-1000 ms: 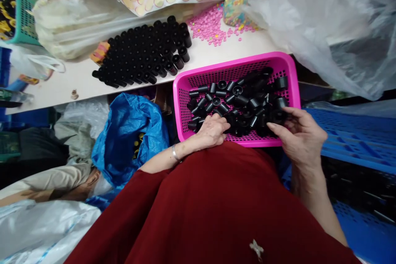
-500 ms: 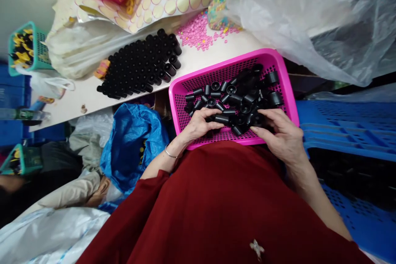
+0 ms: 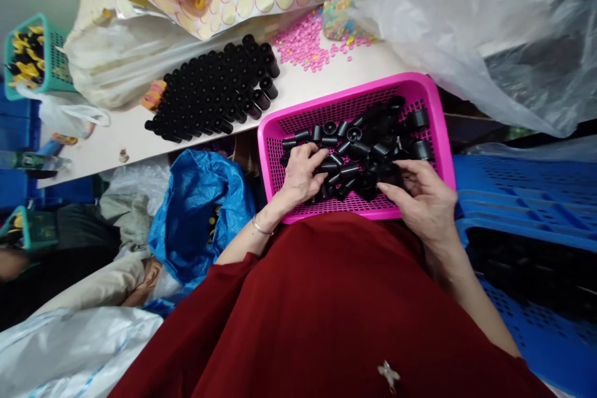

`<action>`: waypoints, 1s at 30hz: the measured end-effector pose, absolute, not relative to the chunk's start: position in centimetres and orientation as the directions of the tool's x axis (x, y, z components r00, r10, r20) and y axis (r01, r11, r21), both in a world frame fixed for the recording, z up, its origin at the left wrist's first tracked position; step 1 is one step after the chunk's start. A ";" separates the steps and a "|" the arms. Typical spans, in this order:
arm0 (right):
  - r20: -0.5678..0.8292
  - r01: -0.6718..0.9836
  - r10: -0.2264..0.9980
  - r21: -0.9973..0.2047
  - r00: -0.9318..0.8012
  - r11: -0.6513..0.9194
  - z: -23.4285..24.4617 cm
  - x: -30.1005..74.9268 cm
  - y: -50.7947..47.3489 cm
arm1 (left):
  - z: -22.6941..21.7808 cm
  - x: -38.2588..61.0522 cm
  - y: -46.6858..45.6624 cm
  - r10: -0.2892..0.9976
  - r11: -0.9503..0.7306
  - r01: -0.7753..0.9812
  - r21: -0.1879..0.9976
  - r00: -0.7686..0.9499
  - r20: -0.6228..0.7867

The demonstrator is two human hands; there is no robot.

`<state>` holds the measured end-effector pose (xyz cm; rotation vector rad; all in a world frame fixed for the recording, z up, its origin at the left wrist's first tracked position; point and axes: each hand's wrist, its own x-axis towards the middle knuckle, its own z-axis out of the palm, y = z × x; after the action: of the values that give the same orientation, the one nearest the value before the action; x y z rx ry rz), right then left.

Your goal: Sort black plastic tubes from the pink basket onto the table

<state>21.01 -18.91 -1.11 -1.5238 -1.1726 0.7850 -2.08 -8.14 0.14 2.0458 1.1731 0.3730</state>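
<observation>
White table (image 3: 308, 88) ahead of you bears standing black cylinders (image 3: 212, 90). Your left hand (image 3: 301, 174) and right hand (image 3: 424, 194) curve among loose black pieces (image 3: 359, 149) inside the pink basket (image 3: 444, 152); I cannot tell whether either is clamped on any.

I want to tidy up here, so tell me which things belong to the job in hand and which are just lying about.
Likely the job:
- left hand and right hand
- loose black pieces at their fingers
- pink basket holding those
- similar-looking black cylinders standing on the table

Likely lying about:
- pink beads
- blue bag
- bottle
</observation>
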 end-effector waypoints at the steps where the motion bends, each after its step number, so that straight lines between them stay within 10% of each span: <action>1: 0.064 0.258 0.942 -0.966 0.331 -0.025 -1.4 21.3 -19.0 | 0.3 -1.8 -8.3 0.775 -0.435 0.641 0.632 0.624 -0.098; 5: 0.034 0.252 0.955 -0.967 0.293 -0.043 -1.6 21.4 -19.3 | -0.5 0.1 -9.9 0.457 -0.701 0.504 0.504 0.860 -0.225; 14: 0.047 0.272 0.974 -0.962 0.221 -0.015 -0.8 20.6 -19.4 | -1.6 1.9 -9.9 0.517 -0.580 0.589 0.563 0.800 -0.304; 19: 0.116 0.334 0.982 -0.941 0.147 0.062 -0.1 21.0 -19.4 | 0.1 -0.9 -9.2 0.627 -0.012 0.373 0.928 0.725 -0.284; 23: 0.139 0.371 0.989 -0.922 0.051 0.111 0.6 20.3 -19.0 | -0.9 -1.9 -10.0 0.599 0.355 0.146 0.923 0.723 -0.345; 30: 0.114 0.334 0.984 -0.941 0.134 0.064 -0.5 19.7 -19.1 | -0.4 -0.8 -11.2 0.458 -0.363 0.523 0.771 0.821 -0.341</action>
<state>19.75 -19.07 -0.55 -1.4458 -1.3710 0.8520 -0.81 -11.15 -0.41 2.0125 0.7255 -0.0822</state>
